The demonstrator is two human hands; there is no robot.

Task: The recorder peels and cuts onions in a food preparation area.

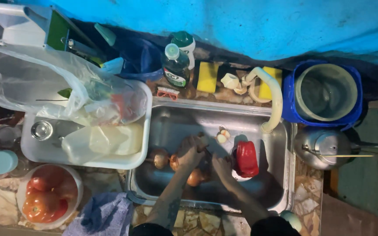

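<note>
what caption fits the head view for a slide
Both hands, left hand and right hand, work over onions in a steel sink.

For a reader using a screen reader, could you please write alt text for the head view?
Seen from above, a left hand and right hand handle brown onions in a steel sink, beside a red pepper. A bowl of tomatoes stands at left.

Onions in steel sink

Perhaps three onions, three tomatoes, two bottles, two sponges
</note>
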